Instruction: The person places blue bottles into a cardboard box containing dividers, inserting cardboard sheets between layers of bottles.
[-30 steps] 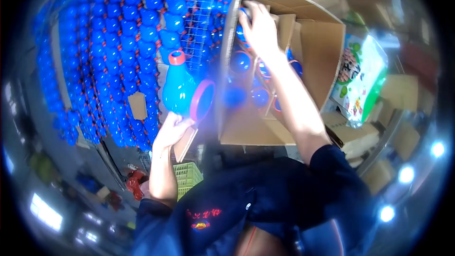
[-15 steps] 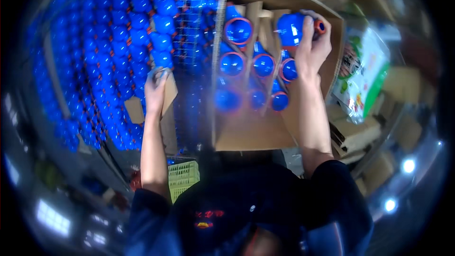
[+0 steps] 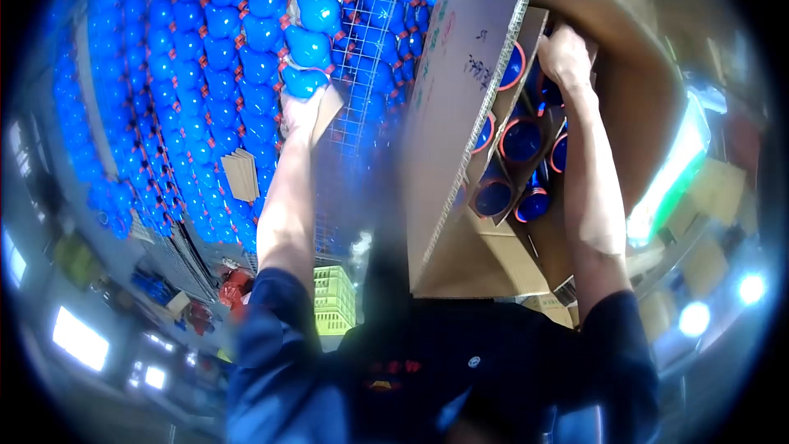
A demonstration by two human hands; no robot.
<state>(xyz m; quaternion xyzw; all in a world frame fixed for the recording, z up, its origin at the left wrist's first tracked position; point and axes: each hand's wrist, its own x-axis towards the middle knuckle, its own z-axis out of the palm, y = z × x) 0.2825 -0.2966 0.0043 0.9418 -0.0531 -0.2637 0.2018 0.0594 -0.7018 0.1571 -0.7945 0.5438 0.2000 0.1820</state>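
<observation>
My left hand [image 3: 302,115] is raised to a wire grid wall [image 3: 362,49] hung full of blue bottles [image 3: 246,33]. Its fingers are closed on one blue bottle [image 3: 306,80] at the wall, next to a small cardboard piece [image 3: 330,105]. An open cardboard box [image 3: 460,115] is tilted toward me on the right, with several blue bottles [image 3: 519,141] in its divider cells. My right hand [image 3: 567,53] reaches into the top of the box with curled fingers. What it grips is hidden.
A cardboard tag [image 3: 241,174] hangs among the bottles on the wall. A green plastic crate [image 3: 333,300] stands low in the middle, with red things [image 3: 234,288] to its left. More cartons [image 3: 707,189] are stacked at the right.
My left hand has lifted the bottle to the wall and stays there. My right hand took a bottle at the top of the box; the view has shifted closer to the box.
</observation>
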